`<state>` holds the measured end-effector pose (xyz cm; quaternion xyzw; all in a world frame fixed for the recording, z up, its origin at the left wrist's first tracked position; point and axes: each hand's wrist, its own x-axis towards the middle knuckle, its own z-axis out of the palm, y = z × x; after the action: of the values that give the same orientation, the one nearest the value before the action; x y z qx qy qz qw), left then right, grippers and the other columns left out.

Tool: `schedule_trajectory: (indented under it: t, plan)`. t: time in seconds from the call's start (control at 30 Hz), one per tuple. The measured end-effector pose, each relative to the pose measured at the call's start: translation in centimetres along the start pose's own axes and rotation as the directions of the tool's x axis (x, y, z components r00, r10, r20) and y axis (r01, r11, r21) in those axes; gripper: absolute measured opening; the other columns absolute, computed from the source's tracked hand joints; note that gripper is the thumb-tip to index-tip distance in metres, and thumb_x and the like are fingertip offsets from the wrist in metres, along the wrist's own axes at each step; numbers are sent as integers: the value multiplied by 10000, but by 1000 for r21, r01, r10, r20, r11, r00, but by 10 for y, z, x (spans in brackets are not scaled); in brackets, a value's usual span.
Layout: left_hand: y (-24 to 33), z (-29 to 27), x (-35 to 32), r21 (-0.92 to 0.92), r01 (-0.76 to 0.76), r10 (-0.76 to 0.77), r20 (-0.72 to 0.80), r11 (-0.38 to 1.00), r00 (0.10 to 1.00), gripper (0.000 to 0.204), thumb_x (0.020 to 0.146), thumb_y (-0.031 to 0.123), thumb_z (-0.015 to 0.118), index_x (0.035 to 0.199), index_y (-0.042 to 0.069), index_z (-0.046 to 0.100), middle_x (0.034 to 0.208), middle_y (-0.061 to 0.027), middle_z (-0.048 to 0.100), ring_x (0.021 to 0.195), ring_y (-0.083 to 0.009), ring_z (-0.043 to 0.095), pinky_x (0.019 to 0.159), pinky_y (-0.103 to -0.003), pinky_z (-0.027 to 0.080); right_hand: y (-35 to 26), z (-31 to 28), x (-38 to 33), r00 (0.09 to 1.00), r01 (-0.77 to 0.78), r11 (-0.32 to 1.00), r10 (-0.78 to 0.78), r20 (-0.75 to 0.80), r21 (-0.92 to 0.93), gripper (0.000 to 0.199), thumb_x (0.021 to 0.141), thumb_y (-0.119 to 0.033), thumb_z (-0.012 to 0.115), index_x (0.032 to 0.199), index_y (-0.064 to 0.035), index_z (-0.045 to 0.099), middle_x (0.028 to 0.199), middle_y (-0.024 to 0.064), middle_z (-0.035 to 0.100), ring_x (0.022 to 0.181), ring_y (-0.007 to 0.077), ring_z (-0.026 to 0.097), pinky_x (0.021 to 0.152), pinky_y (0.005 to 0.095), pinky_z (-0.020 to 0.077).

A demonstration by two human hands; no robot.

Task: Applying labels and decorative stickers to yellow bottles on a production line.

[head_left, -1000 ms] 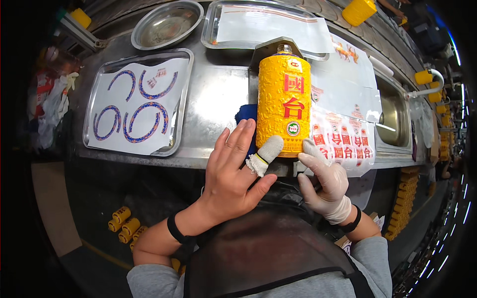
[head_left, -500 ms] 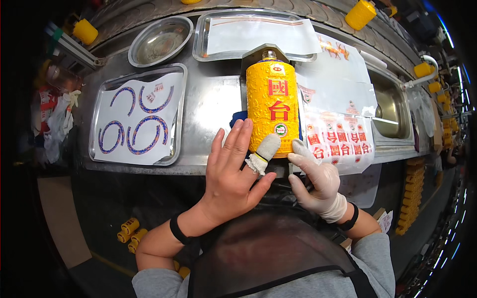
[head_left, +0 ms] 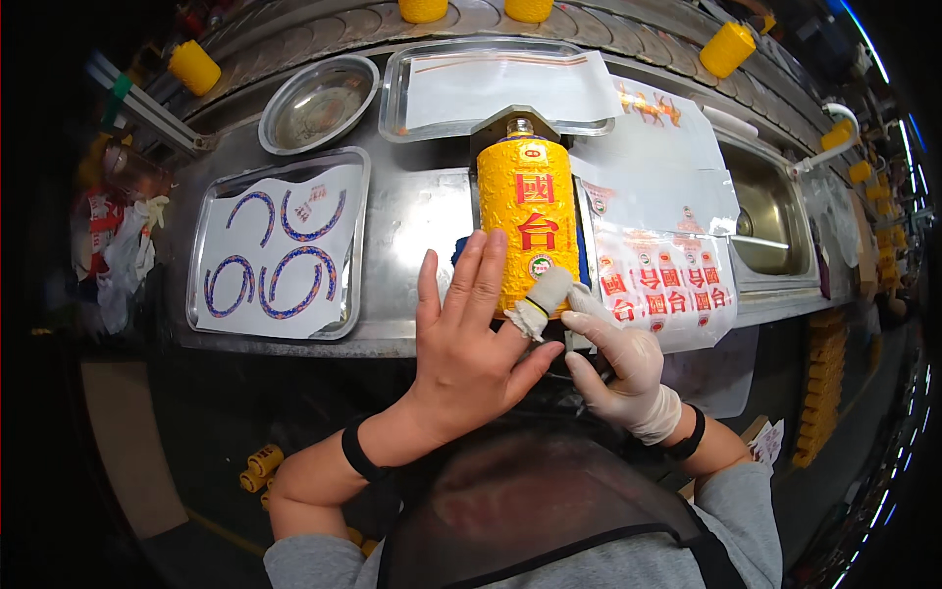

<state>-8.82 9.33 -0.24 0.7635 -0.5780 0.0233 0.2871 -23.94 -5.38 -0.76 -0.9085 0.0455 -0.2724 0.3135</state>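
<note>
A yellow embossed bottle (head_left: 500, 218) with red characters and a small round emblem lies before me, its glass neck pointing away. It rests in a dark angular holder, with blue cloth (head_left: 458, 250) showing beside it. My left hand (head_left: 469, 329) is open, fingers outstretched over the bottle's lower left. Its index finger wears a pale fabric finger cover (head_left: 549, 287), pressed on the bottle's face just below the emblem. My right hand (head_left: 628, 368), in a thin translucent glove, has its fingertips against the bottle's lower right corner, with the thumb held apart.
Left stands a metal tray (head_left: 355, 265) with a sheet of blue-patterned arc decals; behind it, a round metal bowl (head_left: 324, 103). Red character decal sheets (head_left: 667, 280) lie right, beside a sink (head_left: 763, 211). Another tray (head_left: 395, 98) and a conveyor (head_left: 628, 34) carrying yellow bottles run along the back.
My left index finger has slid right across the bottle's lower face, toward my right fingertips. The whole view has shifted slightly, and more yellow bottles show on the conveyor.
</note>
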Motion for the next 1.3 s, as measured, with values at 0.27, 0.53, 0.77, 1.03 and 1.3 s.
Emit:
schedule_trajectory:
  t: [0.27,0.53,0.77,1.03,1.3]
  plan:
    - [-7,0,7,-30,51,-53,-40,998,998,596,768,411,735,1266,102,627,1490,-314,316,1381,-440,329,1102,-633,146,3,-10,1,970,-240,942,222,102,233,369,820,-12,659,1187,4,622,1229,196,648,684,126,662,611,251,509]
    - [0,-2,14,-23,30,-31,-42,999,999,608,770,408,733,1300,137,611,1484,-315,323,1379,-433,332,1107,-626,138,35,-29,21,484,-556,15,819,309,831,270,922,-138,565,1142,11,610,1056,141,683,642,106,569,568,194,435]
    - [-7,-5,0,-3,48,-48,-20,999,999,674,760,369,761,1354,123,560,1497,-287,323,1389,-426,324,1121,-606,143,15,-29,28,572,-568,86,757,317,819,399,837,-19,643,1220,12,538,1072,95,617,970,154,617,865,291,518]
    - [-14,-4,4,-162,100,-116,-93,982,989,657,780,331,751,1317,6,558,1470,-303,351,1351,-436,372,1097,-614,207,-6,-19,53,812,-535,722,583,31,439,245,809,-64,694,1038,-8,629,945,55,634,878,118,605,804,276,494]
    - [-61,-22,70,-663,-4,-338,-386,748,858,167,876,76,647,1020,-5,667,855,-136,672,763,-251,662,694,-331,510,45,-33,23,627,-567,198,733,263,800,203,851,-81,615,1039,-5,615,948,60,627,869,138,616,757,259,501]
